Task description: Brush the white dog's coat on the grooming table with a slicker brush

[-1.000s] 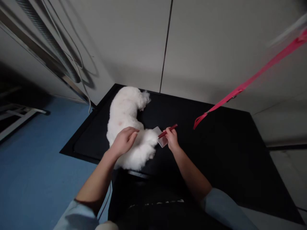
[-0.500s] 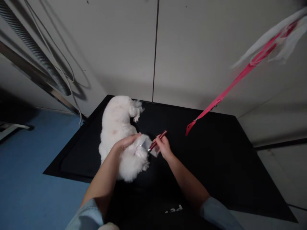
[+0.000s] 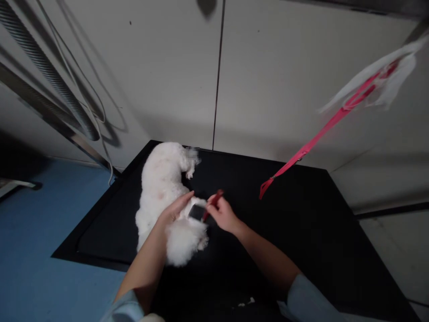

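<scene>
A white, fluffy dog (image 3: 161,179) lies on the black grooming table (image 3: 268,241), its head at the far end and its rear toward me. My left hand (image 3: 176,209) rests on the fur of its hindquarters, fingers stretched out rather than curled. In my right hand (image 3: 221,213) is a slicker brush (image 3: 197,212) with a red handle, held in a closed grip. The brush's flat, dark-looking head lies against the fur of the hind leg, just right of my left hand. Its bristles are hidden from this angle.
A pink strap (image 3: 304,150) with a loop hangs over the table's right half, white cloth at its top. A ribbed hose (image 3: 50,67) and a pale cable (image 3: 100,118) run down at left. Behind the table stands a pale panelled wall (image 3: 167,67); blue floor (image 3: 30,241) shows at left.
My right hand has moved left with the brush, whose head has turned and now lies on the dog's fur. My left hand stays on the dog. The view has shifted slightly.
</scene>
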The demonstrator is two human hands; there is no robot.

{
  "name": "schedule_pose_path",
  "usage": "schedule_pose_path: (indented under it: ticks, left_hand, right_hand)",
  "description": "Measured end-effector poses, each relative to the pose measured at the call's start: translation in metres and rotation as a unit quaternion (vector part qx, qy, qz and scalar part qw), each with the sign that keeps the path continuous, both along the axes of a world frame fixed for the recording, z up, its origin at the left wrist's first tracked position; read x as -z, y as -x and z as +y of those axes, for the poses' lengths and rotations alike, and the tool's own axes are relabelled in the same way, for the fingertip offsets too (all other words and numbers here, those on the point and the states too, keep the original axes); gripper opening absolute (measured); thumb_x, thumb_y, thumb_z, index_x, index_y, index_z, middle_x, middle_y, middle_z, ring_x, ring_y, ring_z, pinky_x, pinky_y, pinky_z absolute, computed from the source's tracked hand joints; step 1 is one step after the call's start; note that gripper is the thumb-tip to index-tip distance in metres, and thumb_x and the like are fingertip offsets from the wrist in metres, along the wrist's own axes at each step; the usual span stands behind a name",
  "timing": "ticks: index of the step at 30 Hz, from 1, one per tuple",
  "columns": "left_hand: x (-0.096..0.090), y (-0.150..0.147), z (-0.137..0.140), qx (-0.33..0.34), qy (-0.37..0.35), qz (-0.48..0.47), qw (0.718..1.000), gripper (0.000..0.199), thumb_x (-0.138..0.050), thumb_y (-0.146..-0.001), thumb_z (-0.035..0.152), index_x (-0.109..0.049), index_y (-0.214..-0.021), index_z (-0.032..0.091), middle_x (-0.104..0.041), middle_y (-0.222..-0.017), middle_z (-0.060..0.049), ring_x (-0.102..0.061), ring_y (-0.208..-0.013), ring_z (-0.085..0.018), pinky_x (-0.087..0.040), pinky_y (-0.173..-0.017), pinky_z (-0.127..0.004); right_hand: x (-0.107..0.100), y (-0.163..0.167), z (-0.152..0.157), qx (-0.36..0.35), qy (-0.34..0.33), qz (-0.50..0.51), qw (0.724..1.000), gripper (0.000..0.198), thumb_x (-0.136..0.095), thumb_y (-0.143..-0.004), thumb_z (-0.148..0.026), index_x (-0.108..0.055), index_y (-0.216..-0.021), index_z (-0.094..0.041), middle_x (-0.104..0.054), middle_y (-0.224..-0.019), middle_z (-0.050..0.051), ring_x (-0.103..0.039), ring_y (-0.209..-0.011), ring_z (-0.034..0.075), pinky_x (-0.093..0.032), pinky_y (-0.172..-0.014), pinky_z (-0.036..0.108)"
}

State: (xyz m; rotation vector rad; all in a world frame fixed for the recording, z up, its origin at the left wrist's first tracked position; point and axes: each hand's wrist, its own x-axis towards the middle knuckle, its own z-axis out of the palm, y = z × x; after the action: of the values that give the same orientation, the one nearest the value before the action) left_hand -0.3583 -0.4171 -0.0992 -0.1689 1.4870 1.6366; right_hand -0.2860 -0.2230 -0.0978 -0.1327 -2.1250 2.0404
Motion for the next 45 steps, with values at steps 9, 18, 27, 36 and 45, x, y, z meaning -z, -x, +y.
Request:
schedule_pose_path:
  ticks: [9,18,27,36,45]
  left_hand:
    - [0.004,-0.002,0.003,-0.046,-0.110,-0.104,0.987,0.068,-0.022,-0.095,0.062,-0.060,-0.070,0.011,-0.061,-0.053,-0.010,-0.057,-0.044,-0.019,-0.047,-0.047,-0.030]
    - [0.008,0.003,-0.001,-0.197,-0.117,0.061,0.971,0.051,-0.046,-0.088,0.058,-0.066,-0.092,0.011,-0.072,-0.089,-0.012,-0.066,-0.073,-0.020,-0.052,-0.072,-0.033]
    - [0.020,-0.033,-0.060,0.098,0.289,0.621,0.722,0.027,-0.061,-0.077,0.044,-0.064,-0.066,0.020,-0.072,-0.085,-0.012,-0.059,-0.112,-0.034,-0.021,-0.113,-0.056]
    - [0.037,-0.025,-0.051,0.123,0.356,0.662,0.648,0.025,-0.051,-0.083,0.036,-0.067,-0.082,0.017,-0.073,-0.095,-0.012,-0.062,-0.099,-0.030,-0.032,-0.106,-0.054]
    - [0.036,-0.091,-0.026,0.057,0.431,0.666,0.607,0.036,-0.060,-0.080,0.050,-0.065,-0.075,0.015,-0.067,-0.099,-0.018,-0.056,-0.107,-0.036,-0.042,-0.093,-0.050]
  right_hand:
    - [-0.020,0.027,0.002,-0.107,-0.108,-0.006,0.988,0.014,-0.061,-0.079,-0.032,-0.058,-0.086,-0.021,-0.061,-0.072,-0.001,-0.057,-0.063,0.015,-0.047,-0.062,0.026]
    - [0.022,-0.002,-0.016,-0.005,0.141,-0.115,0.983,0.035,-0.071,-0.067,-0.050,-0.055,-0.074,-0.020,-0.062,-0.066,0.000,-0.058,-0.059,0.015,-0.047,-0.059,0.027]
    - [0.061,-0.040,-0.030,0.110,0.232,-0.107,0.961,0.036,-0.067,-0.072,-0.050,-0.054,-0.087,-0.021,-0.066,-0.073,0.000,-0.063,-0.067,0.016,-0.050,-0.064,0.028]
    - [0.067,-0.071,-0.022,0.167,0.232,-0.126,0.950,0.034,-0.069,-0.070,-0.047,-0.053,-0.087,-0.021,-0.066,-0.072,-0.001,-0.061,-0.061,0.014,-0.048,-0.059,0.026]
    - [0.077,-0.089,-0.019,0.199,0.239,-0.135,0.941,0.034,-0.068,-0.071,-0.046,-0.054,-0.090,-0.021,-0.066,-0.074,-0.001,-0.063,-0.066,0.015,-0.050,-0.065,0.028]
